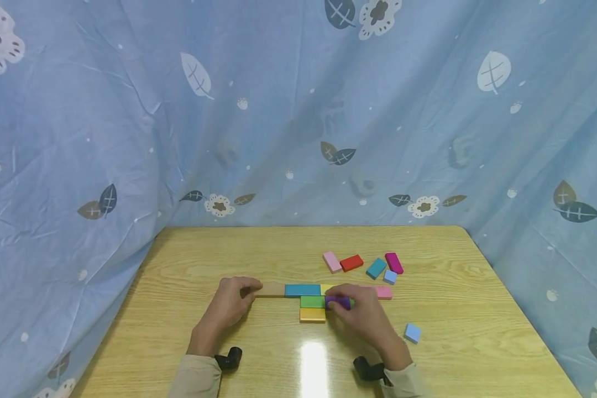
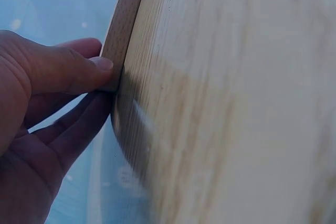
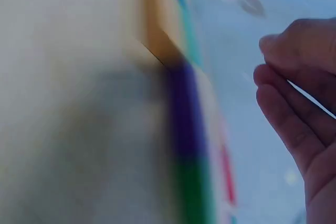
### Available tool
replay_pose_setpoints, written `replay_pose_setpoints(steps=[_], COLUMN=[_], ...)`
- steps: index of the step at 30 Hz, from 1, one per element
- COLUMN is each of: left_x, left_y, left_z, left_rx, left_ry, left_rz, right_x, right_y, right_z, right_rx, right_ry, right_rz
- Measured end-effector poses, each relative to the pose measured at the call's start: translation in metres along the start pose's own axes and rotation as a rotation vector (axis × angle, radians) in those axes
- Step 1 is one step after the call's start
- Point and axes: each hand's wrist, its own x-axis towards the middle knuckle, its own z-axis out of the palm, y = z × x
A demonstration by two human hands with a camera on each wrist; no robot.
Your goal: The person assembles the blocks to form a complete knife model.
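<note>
"Where are the tan wooden block (image 1: 272, 289) and the purple block (image 1: 339, 303)?"

"On the counter (image 1: 149, 309). The tan one makes the left end of the long row (image 1: 323, 289). The purple one sits just nearer than that row, right of a green block (image 1: 312, 302)."

"And the hands?"

"The left hand (image 1: 231, 301) has its grip pinched on the tan block's left end. The right hand (image 1: 363, 309) is over the purple block, and its grip looks a bit apart, with nothing in it (that wrist view is blurry)."

"Are they heavy?"

"I'd guess light, hard and tough, but smooth, so they could slip. The tan one's left end is good to hold. The purple one is snug on its left and far sides, so use its near side."

"Any room?"

"Lots of wood on the left and near. Far and right, the red block (image 1: 351, 263) and other loose blocks could get bumped, before the far edge."
</note>
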Motion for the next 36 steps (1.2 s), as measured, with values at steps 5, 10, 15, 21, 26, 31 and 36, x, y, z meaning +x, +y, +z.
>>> replay_pose_setpoints(steps=[5, 10, 15, 21, 26, 31, 36], left_x=[-0.001, -0.002, -0.002, 0.0, 0.0, -0.001, 0.0], left_y=[0.001, 0.001, 0.001, 0.002, 0.003, 0.003, 0.002], left_z=[0.001, 0.0, 0.001, 0.004, 0.005, 0.002, 0.001], left_rx=[-0.007, 0.007, 0.003, -0.008, -0.014, -0.006, -0.012], left_ry=[-0.004, -0.001, -0.003, -0.013, -0.007, 0.001, 0.002], left_rz=[-0.011, 0.015, 0.032, 0.014, -0.003, 0.006, -0.025], right_x=[0.017, 0.031, 0.039, 0.04, 0.027, 0.006, -0.008], right_y=[0.038, 0.083, 0.122, 0.149, 0.158, 0.158, 0.157], right_z=[-0.057, -0.099, -0.116, -0.122, -0.13, -0.138, -0.146], right_rx=[-0.036, -0.06, -0.022, -0.028, -0.022, -0.042, -0.095], right_ry=[0.086, 0.053, -0.026, -0.057, -0.001, 0.086, 0.142], right_rz=[0.106, 0.177, 0.245, 0.31, 0.387, 0.423, 0.415])
